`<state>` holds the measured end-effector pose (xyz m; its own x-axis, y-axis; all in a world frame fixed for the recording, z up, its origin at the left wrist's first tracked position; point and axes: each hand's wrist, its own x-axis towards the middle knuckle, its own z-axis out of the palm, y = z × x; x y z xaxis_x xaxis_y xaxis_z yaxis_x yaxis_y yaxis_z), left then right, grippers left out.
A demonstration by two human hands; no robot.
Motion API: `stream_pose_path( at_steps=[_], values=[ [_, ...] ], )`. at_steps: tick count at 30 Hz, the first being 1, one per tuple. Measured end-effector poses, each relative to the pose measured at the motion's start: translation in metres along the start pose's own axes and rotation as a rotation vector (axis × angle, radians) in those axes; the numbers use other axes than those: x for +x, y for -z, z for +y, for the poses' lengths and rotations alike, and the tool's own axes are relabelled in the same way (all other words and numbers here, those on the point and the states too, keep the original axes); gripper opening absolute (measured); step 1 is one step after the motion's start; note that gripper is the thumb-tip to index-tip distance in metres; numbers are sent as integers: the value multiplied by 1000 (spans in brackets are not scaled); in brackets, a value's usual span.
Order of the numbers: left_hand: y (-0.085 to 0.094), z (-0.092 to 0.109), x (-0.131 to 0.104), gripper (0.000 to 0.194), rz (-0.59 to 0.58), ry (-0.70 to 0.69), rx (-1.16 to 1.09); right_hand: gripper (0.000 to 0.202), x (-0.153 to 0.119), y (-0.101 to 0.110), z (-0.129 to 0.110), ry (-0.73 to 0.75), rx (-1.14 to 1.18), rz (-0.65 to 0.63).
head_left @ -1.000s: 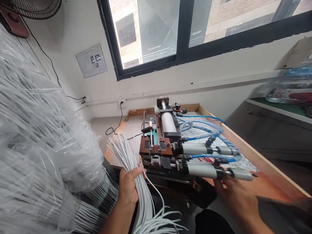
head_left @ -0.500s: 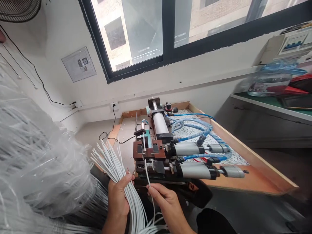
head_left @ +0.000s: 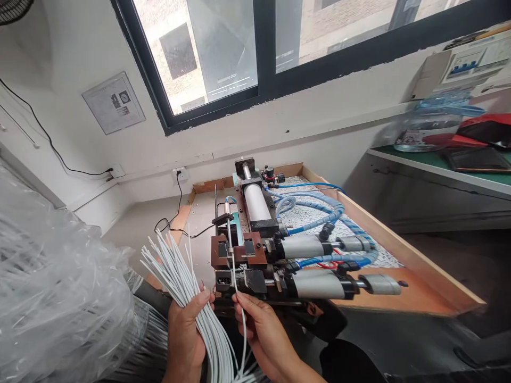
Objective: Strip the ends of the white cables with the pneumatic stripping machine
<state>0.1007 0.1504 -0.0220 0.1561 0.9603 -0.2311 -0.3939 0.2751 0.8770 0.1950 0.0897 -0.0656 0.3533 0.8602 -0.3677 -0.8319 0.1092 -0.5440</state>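
Front left of the machine [head_left: 301,247]: our left hand [head_left: 186,330], wrapped round the bundle [head_left: 175,282] | At the machine's front, left end: one wire [head_left: 234,274], ahead of our right hand [head_left: 265,330], its long axis pointing away from us | Just before the machine: that nearer hand, pinching the wire.

Left hand [head_left: 187,330] gripping white wire bundle [head_left: 179,287], right hand [head_left: 267,330] pinching one wire [head_left: 234,274], machine [head_left: 299,247] ahead

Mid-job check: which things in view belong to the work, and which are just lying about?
In the job:
- white cable bundle, left grip
- single white cable, right grip
- pneumatic machine

Probably just lying about, on the green-topped shelf:
- clear plastic jug
- red-and-black item
- dark flat object
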Motion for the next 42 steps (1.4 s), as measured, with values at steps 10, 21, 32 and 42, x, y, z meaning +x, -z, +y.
stream_pose_path(
  at_steps=[10, 21, 32, 42],
  values=[
    [-5, 1, -5, 14, -22, -2, 10, 17, -3, -7, -2, -35, 103, -8],
    [-4, 2, -7, 17, -9, 4, 0, 19, -8, 1, 3, 117, -56, -12],
    [-8, 2, -7, 17, -30, 5, 20, 18, -1, -3, -3, 1, 71, -52],
    [-9, 0, -10, 15, -80, 12, 28, 29, -15, 8, 6, 62, -394, -233]
  ],
)
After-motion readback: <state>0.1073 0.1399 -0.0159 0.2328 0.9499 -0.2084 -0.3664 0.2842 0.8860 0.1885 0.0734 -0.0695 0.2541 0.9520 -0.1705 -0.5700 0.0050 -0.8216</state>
